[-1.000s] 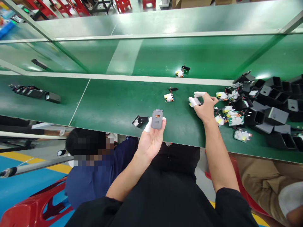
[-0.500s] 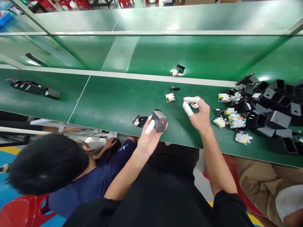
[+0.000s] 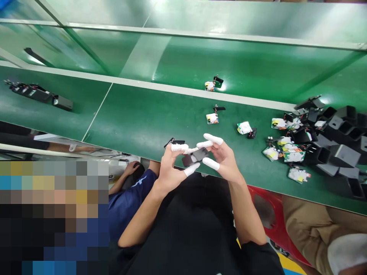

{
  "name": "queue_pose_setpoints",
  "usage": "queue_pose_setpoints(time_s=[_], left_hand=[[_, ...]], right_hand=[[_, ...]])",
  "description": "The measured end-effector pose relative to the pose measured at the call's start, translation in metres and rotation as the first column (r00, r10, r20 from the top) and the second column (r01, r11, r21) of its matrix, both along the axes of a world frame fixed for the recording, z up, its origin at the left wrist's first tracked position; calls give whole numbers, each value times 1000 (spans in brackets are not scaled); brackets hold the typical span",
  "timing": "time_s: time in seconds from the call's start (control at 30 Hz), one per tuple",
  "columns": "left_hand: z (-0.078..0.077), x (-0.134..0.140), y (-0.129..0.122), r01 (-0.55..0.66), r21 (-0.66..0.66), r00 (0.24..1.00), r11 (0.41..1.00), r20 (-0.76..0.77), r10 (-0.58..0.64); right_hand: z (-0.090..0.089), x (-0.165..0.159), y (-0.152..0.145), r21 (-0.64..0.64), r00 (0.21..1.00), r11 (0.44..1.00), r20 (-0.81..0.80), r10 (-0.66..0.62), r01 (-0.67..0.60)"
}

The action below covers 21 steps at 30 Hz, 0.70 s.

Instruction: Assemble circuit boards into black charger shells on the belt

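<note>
A dark grey charger housing (image 3: 200, 154) is tilted between my two hands near the bench's front edge. My left hand (image 3: 170, 168) grips its left end between thumb and fingers, the fingertips in white finger cots. At the other end, the thumb and fingers of my right hand (image 3: 226, 158), also in white cots, close around the housing. Just behind my left fingers lies a black part (image 3: 178, 142), mostly covered. A circuit board assembly (image 3: 212, 118) with a black piece wired to it sits beyond my hands. Another board assembly (image 3: 244, 128) lies to the right.
Several black housings (image 3: 345, 154) and boards (image 3: 295, 154) are heaped on the right of the green bench (image 3: 143, 114). A row of black housings (image 3: 34, 93) stands far left. One board (image 3: 210, 86) rests beyond the white rail (image 3: 160, 87). Co-workers sit on both sides.
My right hand has come left from over a board and now meets the housing. The housing has been turned, and its orange port no longer shows. The view has shifted slightly.
</note>
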State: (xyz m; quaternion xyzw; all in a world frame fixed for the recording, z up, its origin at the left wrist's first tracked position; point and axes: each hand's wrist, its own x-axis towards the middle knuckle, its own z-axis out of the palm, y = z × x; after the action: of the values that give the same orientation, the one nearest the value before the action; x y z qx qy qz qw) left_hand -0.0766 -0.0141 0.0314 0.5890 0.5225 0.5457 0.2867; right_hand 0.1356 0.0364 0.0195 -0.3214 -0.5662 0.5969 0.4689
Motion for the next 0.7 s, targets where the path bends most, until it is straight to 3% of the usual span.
queue_pose_setpoints(time_s=[0.13,0.3,0.43,0.57,0.63,0.7], left_hand=[[3,-12,-3,91,1,993,996,-73,-91],[-6,-22,-4,46,21,998,999,-41,-45],[-3,-28,-1,51,13,999,999,9,-51],[1,-45,14,130,-72,990,989,66,-125],[-3,-64,35,62,-64,994,996,92,-56],[-11,-90,68,-121,-52,986,991,106,126]], right_hand=[[3,-2,2,-19,999,999,29,-39,40],[11,-20,-4,-26,988,988,23,-152,153],[13,-33,-3,120,976,970,18,-216,212],[16,-43,6,312,971,935,109,-211,168],[15,-46,10,382,948,912,204,-243,152],[9,-46,12,443,907,879,272,-320,177]])
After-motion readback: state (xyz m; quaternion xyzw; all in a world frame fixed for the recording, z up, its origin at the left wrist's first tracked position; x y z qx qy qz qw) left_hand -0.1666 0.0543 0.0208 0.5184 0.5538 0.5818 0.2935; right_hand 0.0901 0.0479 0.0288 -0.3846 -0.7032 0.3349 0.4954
